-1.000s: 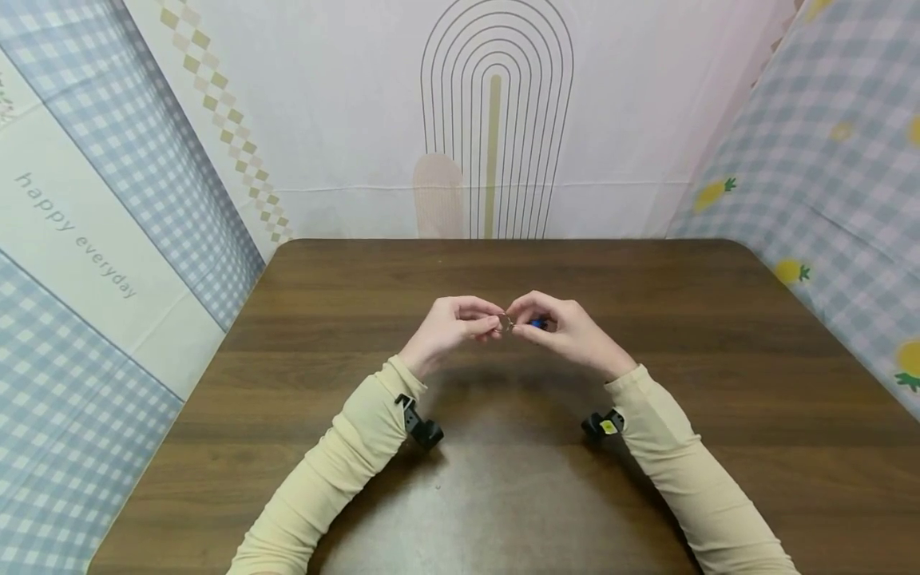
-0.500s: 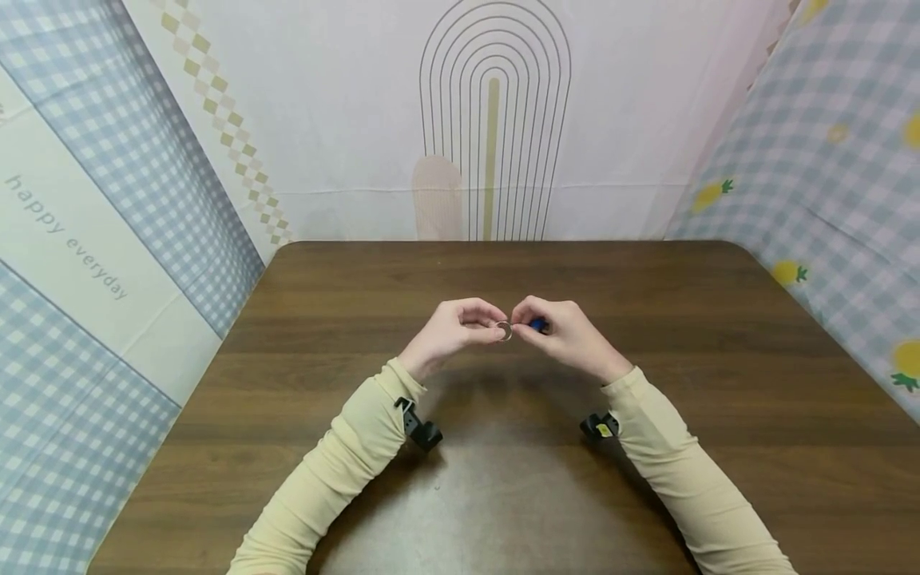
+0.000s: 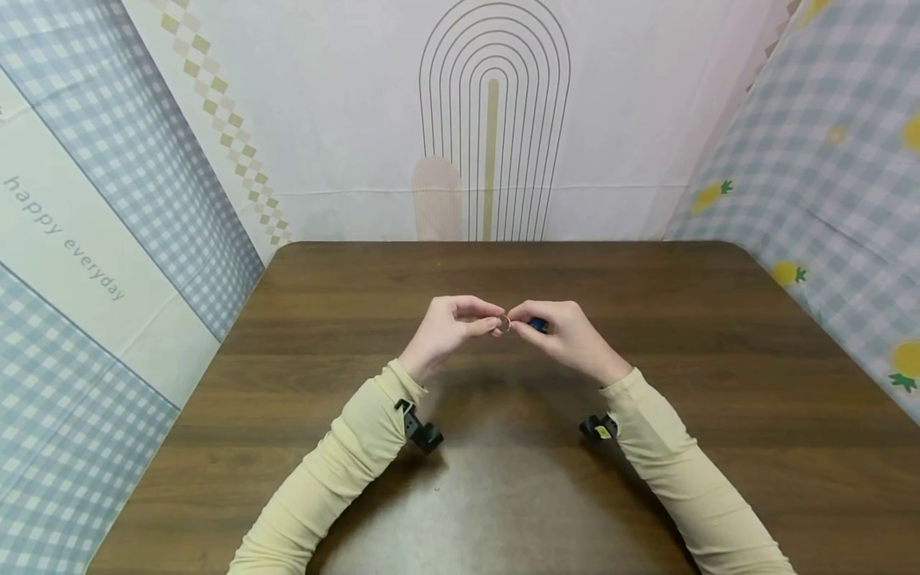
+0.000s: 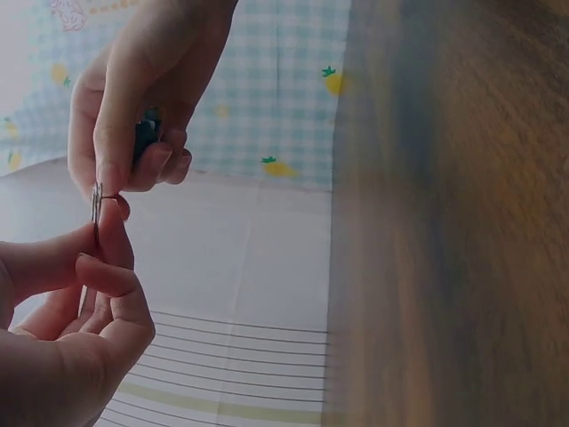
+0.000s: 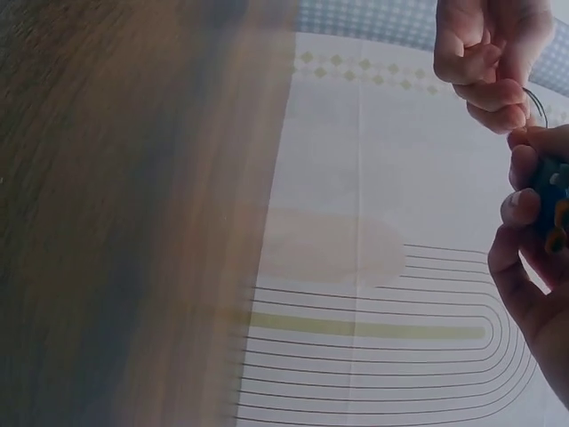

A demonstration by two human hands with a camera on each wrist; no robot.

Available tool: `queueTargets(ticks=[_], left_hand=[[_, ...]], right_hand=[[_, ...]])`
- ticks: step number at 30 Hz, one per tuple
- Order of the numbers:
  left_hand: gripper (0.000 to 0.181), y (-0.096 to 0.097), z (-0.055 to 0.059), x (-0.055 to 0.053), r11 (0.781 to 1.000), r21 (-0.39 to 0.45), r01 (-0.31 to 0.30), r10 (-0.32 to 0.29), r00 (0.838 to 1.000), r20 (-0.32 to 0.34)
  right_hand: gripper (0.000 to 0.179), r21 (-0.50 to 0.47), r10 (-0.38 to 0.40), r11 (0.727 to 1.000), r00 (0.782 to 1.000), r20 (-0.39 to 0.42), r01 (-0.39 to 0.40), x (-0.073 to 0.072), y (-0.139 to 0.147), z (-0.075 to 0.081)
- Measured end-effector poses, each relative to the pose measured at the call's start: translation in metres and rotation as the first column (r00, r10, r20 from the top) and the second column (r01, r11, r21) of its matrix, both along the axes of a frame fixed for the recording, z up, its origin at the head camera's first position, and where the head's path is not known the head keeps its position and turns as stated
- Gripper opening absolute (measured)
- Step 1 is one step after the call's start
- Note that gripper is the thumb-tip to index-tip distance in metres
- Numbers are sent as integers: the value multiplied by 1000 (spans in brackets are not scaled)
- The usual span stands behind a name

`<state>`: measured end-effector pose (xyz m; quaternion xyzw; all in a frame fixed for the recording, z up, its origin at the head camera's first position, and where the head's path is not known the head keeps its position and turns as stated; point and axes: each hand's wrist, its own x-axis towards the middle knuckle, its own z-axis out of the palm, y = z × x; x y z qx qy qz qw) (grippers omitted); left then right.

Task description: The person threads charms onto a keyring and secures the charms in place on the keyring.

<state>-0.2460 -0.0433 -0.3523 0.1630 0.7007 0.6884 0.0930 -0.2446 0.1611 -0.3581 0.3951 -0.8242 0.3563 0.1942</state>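
Note:
Above the middle of the table, my left hand (image 3: 442,331) pinches a thin metal split ring (image 3: 505,323) between thumb and fingers. Seen edge-on in the left wrist view, the ring (image 4: 96,206) shows its layered coils. My right hand (image 3: 575,337) meets it from the other side, thumb and forefinger pinching at the ring's edge. Curled in that right hand is a small dark blue trinket (image 3: 537,324). Orange parts show on the trinket (image 5: 553,200) in the right wrist view; most of it is hidden by the fingers. How trinket and ring are joined is hidden.
Under both hands lies the brown wooden table (image 3: 359,287). A white patterned cloth (image 3: 345,120) hangs behind its far edge, with checked cloths at left and right. Black wrist cameras (image 3: 424,431) sit on both sleeves.
The fingertips stay together around the ring. My left hand dipped slightly and rose again, and the ring's angle shifted. The right fingers have closed in a little more over the blue trinket.

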Motion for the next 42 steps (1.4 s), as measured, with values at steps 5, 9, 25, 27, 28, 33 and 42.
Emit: queueTargets(ticks=[5, 9, 25, 27, 28, 33, 42], left_hand=[[17, -1, 3, 3, 998, -66, 19, -26, 995, -95], [14, -2, 4, 4, 991, -127, 38, -58, 987, -153], [12, -11, -17, -17, 796, -580, 177, -236, 971, -28], [9, -11, -19, -16, 705, -685, 185, -269, 963, -17], [7, -11, -19, -16, 667, -722, 184, -280, 960, -14], [5, -11, -23, -14, 516, -847, 128, -282, 959, -28], [14, -10, -34, -11, 454, -877, 155, -324, 946, 0]], right_hand=[[10, 8, 63, 998, 997, 51, -64, 2, 3, 3], [11, 30, 119, 992, 990, 81, -122, 2, 7, 5], [12, 287, 29, 943, 903, 429, -167, -14, 8, -18], [12, 322, 46, 920, 879, 475, -222, -14, 5, -23], [11, 340, 61, 906, 871, 487, -253, -14, 4, -25], [11, 387, 96, 856, 839, 535, -344, -13, -4, -28], [17, 491, 86, 800, 876, 474, -344, -7, -4, -33]])
